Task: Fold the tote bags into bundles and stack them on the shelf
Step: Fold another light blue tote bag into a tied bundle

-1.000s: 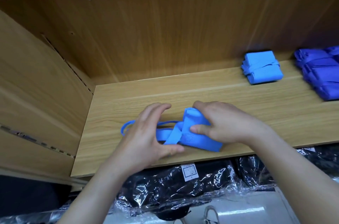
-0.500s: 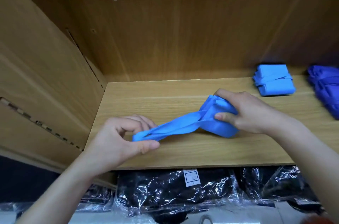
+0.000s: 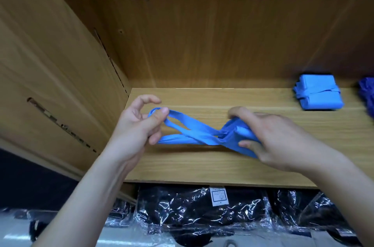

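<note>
Above a wooden shelf [image 3: 202,169], a person's left grip [image 3: 137,127] pinches the looped straps [image 3: 188,135] of a blue tote bag [image 3: 240,135], stretched out leftward. The right grip [image 3: 277,141] is closed round the bag's folded body, low over the board. The tying-off step appears to be in hand. Next, the straps likely need winding round the wad and tucking, before it joins the finished bundle [image 3: 317,93] at back right.
</note>
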`<state>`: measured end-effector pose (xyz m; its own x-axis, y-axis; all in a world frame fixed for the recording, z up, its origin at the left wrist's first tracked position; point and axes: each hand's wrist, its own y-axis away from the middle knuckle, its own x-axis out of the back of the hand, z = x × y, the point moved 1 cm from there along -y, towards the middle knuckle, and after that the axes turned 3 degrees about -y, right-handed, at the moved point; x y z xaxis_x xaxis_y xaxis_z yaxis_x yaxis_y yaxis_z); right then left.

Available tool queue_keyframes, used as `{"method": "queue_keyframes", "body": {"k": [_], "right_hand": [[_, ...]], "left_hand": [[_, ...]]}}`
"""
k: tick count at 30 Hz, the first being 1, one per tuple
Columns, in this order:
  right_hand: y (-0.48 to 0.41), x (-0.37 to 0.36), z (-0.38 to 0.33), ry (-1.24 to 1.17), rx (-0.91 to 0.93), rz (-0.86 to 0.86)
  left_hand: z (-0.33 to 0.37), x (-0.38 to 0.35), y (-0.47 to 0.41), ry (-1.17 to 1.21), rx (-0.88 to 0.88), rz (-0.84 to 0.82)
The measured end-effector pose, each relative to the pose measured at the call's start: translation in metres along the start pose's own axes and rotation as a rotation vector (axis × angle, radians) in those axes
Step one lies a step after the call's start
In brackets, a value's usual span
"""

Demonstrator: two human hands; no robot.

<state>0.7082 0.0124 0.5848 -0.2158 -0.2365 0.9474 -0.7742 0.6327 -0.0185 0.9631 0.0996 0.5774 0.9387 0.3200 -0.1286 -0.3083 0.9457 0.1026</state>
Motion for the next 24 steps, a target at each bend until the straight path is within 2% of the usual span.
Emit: {"method": "queue_keyframes", "body": {"k": [3, 6, 8, 12, 17, 20, 24], "right_hand": [[-0.004, -0.007, -0.016, 0.150, 0.108, -0.040], [-0.008, -0.013, -0.025, 0.221, 0.206, -0.030], [-0.012, -0.011, -0.031, 0.310, 0.242, 0.052], [-0.016, -0.017, -0.025, 0.272, 0.224, 0.016], [-0.012, -0.002, -0.023, -0.038, 0.202, 0.033], [-0.016, 0.003, -0.023, -0.088, 0.170, -0.126], [-0.024, 0.005, -0.019, -0.379, 0.196, -0.305]], "left_hand": [[0.010, -0.014, -0.002, 0.150, 0.016, -0.018], [0.023, -0.028, 0.000, 0.418, 0.037, -0.168], [0.027, -0.032, 0.004, 0.438, 0.055, -0.286], [0.031, -0.039, 0.010, 0.277, -0.064, -0.386], [0.031, -0.040, 0.005, 0.048, -0.261, -0.242], [0.026, -0.049, 0.006, -0.106, -0.214, -0.257], [0.017, -0.065, 0.006, -0.256, -0.190, -0.239]]}}
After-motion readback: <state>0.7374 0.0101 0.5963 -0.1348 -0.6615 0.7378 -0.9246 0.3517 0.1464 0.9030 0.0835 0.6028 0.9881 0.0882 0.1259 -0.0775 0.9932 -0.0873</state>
